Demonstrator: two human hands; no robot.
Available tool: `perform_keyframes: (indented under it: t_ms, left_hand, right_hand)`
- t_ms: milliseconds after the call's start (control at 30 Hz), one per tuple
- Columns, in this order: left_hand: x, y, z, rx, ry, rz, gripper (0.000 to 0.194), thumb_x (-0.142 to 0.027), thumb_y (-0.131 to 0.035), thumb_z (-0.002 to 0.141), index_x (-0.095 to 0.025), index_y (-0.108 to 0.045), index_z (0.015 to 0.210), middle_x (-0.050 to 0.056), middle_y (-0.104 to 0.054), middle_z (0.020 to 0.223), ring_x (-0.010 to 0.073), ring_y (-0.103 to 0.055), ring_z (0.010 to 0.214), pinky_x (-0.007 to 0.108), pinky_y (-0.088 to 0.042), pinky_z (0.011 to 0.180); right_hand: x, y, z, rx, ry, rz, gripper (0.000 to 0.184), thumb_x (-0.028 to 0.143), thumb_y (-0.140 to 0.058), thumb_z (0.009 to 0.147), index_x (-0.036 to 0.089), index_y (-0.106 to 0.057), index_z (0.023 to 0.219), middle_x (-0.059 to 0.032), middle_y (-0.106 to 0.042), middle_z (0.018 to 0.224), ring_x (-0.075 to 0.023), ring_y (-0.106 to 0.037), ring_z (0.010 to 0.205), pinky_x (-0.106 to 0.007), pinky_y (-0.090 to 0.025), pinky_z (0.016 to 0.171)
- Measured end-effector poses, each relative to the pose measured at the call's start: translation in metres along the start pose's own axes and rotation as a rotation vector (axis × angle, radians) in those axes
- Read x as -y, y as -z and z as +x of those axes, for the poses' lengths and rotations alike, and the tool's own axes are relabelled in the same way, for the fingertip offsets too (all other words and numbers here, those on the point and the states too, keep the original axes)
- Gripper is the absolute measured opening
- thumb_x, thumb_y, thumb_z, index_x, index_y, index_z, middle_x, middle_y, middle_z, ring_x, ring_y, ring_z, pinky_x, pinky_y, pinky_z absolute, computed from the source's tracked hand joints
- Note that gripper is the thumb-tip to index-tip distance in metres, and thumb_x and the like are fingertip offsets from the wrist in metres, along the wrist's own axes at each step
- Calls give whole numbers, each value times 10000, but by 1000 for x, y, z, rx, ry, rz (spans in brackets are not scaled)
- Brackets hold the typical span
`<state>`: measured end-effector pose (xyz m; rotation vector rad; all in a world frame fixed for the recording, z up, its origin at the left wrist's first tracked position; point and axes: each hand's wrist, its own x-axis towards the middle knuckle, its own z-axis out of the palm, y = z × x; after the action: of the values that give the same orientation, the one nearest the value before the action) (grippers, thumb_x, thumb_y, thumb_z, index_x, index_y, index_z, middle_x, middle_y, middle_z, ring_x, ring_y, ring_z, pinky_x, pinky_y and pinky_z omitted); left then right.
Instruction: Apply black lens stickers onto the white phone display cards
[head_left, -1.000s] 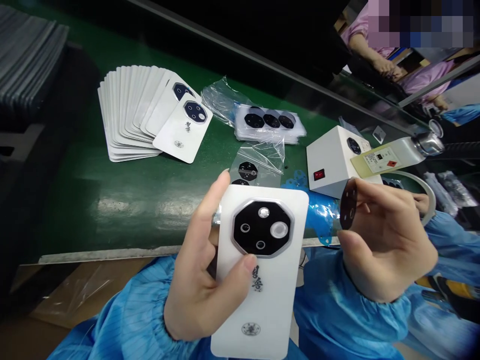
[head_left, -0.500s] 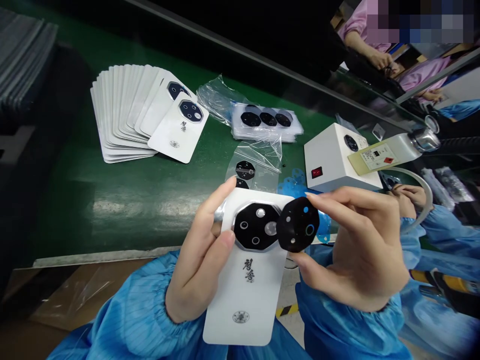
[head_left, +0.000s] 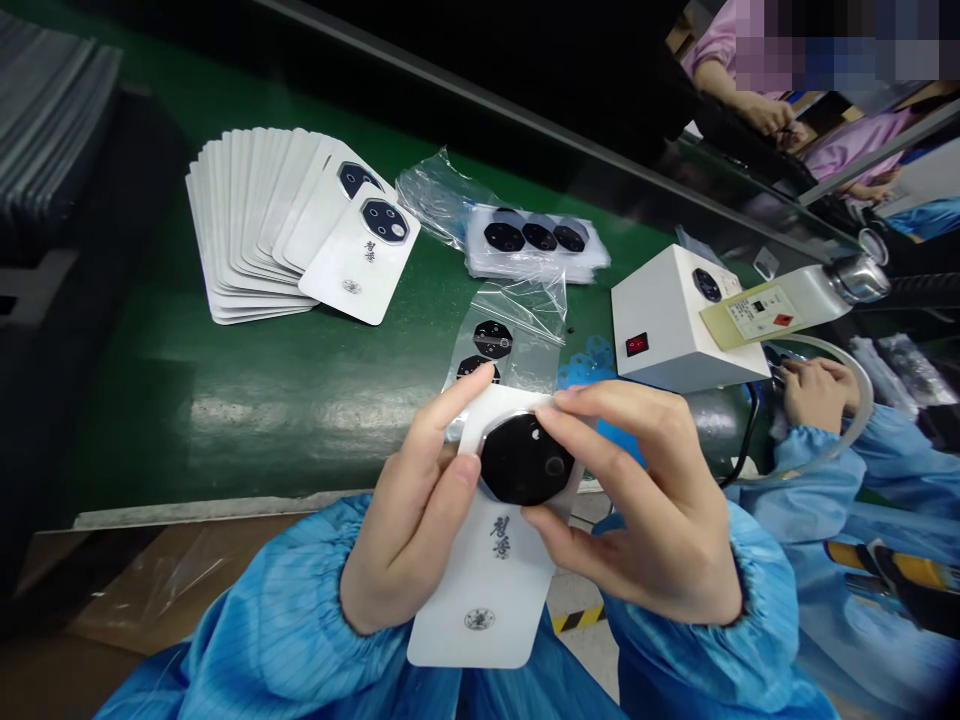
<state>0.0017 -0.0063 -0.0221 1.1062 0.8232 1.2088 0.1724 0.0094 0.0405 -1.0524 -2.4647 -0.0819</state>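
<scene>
My left hand [head_left: 416, 510] grips a white phone back cover [head_left: 480, 590] by its left edge, thumb on the front. Dark lettering and a round emblem mark the cover. Over its octagonal camera area lies a glossy black lens plate [head_left: 525, 460]. My right hand [head_left: 637, 500] pinches that plate at its right side, thumb below and fingers above. Behind the cover, a clear plastic bag [head_left: 532, 340] with black octagonal lens plates lies on the green bench [head_left: 262, 420]. Blue film pieces [head_left: 592, 365] are partly hidden behind my right hand.
Fanned white covers [head_left: 262, 220] lie at the left, beside dark stacked trays [head_left: 52, 130]. Packed lens plates [head_left: 536, 240] sit at the back. A white box [head_left: 675, 320] with a red switch and a leaning bottle [head_left: 772, 310] stands right. Co-workers' hands [head_left: 817, 392] show at the right.
My right hand has brought the black lens plate left from beside the cover, turned it, and laid it over the camera area. My left hand still holds the cover.
</scene>
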Motion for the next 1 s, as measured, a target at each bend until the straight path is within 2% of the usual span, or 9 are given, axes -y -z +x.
perform_keyframes:
  t_ms: [67, 200, 433, 600, 733, 833, 1000]
  left_hand:
    - [0, 1, 0, 33, -22, 41, 439, -250, -374, 937, -317, -330, 1369, -17, -575, 642, 138, -568, 544, 234, -477, 478]
    - [-1, 1, 0, 37, -33, 54, 447, -253, -377, 934, -314, -324, 1374, -45, -461, 521, 110, -435, 416, 223, -415, 413]
    - [0, 0, 0, 33, -21, 38, 476, -240, -422, 917, -318, -325, 1376, -48, -455, 491, 126, -462, 416, 217, -376, 368]
    - [0, 0, 1, 33, -22, 62, 484, -241, -439, 912, -312, -323, 1376, -50, -486, 495, 112, -453, 385, 210, -373, 346]
    - [0, 0, 1, 31, -17, 117, 455, -257, -408, 925, -338, -320, 1364, -54, -487, 483, 102, -458, 364, 195, -355, 324]
    - [0, 0, 1, 46, -21, 146, 437, -261, -379, 936, -360, -312, 1356, -46, -544, 511, 93, -469, 353, 185, -341, 313]
    - [0, 0, 2, 54, -31, 140, 428, -264, -377, 933, -349, -316, 1349, -42, -541, 526, 99, -487, 370, 192, -371, 329]
  right_hand:
    - [0, 1, -1, 8, -3, -4, 415, 281, -637, 761, 120, -528, 1127, -132, -554, 1084, -253, -536, 1031, -415, -486, 811]
    - [1, 2, -1, 14, -2, -5, 407, 265, -632, 764, 119, -526, 1129, -136, -556, 1083, -252, -533, 1033, -416, -492, 803]
    - [-1, 2, -2, 25, 10, -6, 425, 271, -636, 761, 94, -531, 1133, -150, -551, 1096, -260, -528, 1050, -423, -485, 820]
    - [0, 3, -1, 33, -1, -14, 398, 266, -612, 778, 141, -521, 1145, -135, -556, 1097, -262, -541, 1041, -432, -496, 807]
    - [0, 4, -1, 35, 7, -12, 403, 253, -620, 773, 120, -525, 1141, -148, -556, 1094, -264, -540, 1038, -439, -500, 805]
    - [1, 4, -1, 35, 20, -20, 411, 247, -634, 762, 87, -538, 1128, -161, -556, 1083, -268, -538, 1035, -437, -504, 802]
    - [2, 5, -1, 41, 6, -36, 401, 263, -618, 776, 109, -538, 1137, -154, -555, 1091, -272, -542, 1033, -448, -513, 793]
